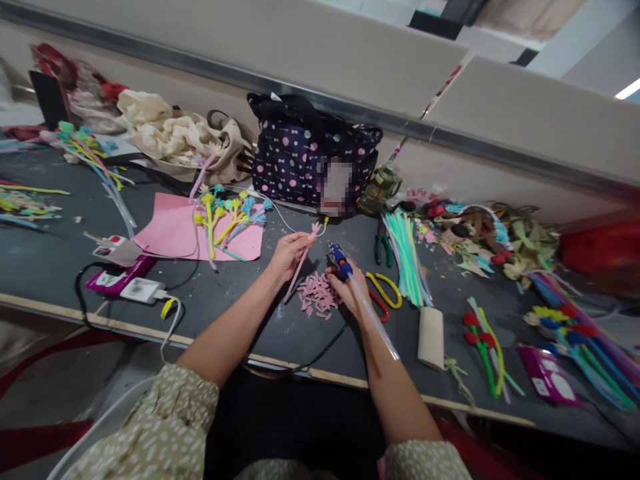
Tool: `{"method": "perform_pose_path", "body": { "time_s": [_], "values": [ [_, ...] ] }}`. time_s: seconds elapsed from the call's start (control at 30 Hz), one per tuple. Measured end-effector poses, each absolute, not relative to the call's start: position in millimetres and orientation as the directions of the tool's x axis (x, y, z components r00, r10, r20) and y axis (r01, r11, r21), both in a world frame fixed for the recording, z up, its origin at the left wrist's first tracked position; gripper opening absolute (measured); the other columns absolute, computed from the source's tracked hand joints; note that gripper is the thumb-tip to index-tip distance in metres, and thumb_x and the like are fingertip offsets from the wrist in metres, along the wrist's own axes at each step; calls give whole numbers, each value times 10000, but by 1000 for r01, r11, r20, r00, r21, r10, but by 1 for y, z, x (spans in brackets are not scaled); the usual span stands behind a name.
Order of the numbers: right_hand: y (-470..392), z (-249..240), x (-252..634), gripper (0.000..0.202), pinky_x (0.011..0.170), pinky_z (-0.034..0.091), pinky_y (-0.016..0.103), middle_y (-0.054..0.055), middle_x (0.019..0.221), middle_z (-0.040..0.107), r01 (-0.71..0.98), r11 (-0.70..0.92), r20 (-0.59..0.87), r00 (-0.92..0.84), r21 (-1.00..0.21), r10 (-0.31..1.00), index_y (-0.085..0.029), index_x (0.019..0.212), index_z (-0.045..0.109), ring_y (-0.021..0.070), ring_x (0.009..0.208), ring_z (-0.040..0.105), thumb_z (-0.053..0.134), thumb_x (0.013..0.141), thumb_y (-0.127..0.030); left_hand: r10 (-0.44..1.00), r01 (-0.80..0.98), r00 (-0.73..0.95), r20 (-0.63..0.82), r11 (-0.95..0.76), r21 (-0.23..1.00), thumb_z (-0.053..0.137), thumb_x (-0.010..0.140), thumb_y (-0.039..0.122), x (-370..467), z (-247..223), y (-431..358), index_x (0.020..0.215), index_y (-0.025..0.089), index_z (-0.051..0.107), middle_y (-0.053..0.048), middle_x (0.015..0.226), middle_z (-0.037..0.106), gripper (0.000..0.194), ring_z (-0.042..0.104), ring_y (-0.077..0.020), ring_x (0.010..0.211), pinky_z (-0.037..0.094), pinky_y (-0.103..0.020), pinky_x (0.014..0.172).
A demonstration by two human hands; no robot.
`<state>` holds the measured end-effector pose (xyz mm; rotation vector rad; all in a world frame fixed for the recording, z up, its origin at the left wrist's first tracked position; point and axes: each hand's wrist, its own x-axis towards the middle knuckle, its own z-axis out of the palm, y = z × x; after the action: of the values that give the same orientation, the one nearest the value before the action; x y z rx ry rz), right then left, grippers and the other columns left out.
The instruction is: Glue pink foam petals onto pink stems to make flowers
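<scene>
Two hands of mine were at work over the dark tabletop [240, 303]. My left hand [289, 257] was closed on a pink fuzzy stem [299, 272], pinching it just below its petal-like tip; the stem slanted down toward me. My right hand [351, 291] was wrapped around a blue glue gun [339, 261], whose nozzle pointed away from me and whose clear glue stick [373, 317] trailed back above my forearm. The gun and the stem were apart. A loose pile of short pink pieces [319, 295] lay between my hands, close beside my right fingers.

Just right of that hand were the yellow and red handles [393, 291] of a tool, its front end hidden from me. Beyond them sat green-handled pliers [384, 249], then a bundle of mostly green and white stems [406, 257] and an upright beige cylinder [431, 337]. Farther right lay red-headed flowers [484, 340] and a purple packet [547, 375].

On my left, yellow, green and blue flowers [223, 217] rested on a pink sheet [167, 223], with a white adapter [141, 291] nearer me. Behind everything stood a dark patterned bag [293, 157], a green bottle [383, 187] beside it.
</scene>
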<state>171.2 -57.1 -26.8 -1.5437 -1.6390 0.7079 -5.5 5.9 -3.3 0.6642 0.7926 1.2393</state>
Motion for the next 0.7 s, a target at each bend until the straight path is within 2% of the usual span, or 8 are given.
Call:
{"method": "perform_pose_path", "body": {
  "time_s": [0.23,0.53,0.7],
  "values": [
    [-58,-21,167,186,766,475,335,45,920,718,670,193,184,-85,-717,979,-230,943,586,239,851,658,573,767,-286,980,-557,131,-150,198,807,865,530,334,-6,-6,7,716,130,705,21,570,580,319,400,-7,412,265,-152,393],
    [-59,-21,164,165,648,448,286,25,812,680,729,127,101,-79,-673,992,-243,840,549,211,740,634,633,744,-348,979,-559,139,-147,200,805,853,550,338,-6,-8,8,717,131,697,32,555,568,308,376,-6,404,250,-163,401],
    [-60,-21,162,132,626,434,282,14,760,655,752,102,118,-32,-651,993,-253,829,553,207,699,615,615,747,-335,979,-551,133,-155,203,809,859,535,345,-6,-8,8,715,130,695,30,552,569,325,394,-10,409,273,-160,408]
  ]
}}
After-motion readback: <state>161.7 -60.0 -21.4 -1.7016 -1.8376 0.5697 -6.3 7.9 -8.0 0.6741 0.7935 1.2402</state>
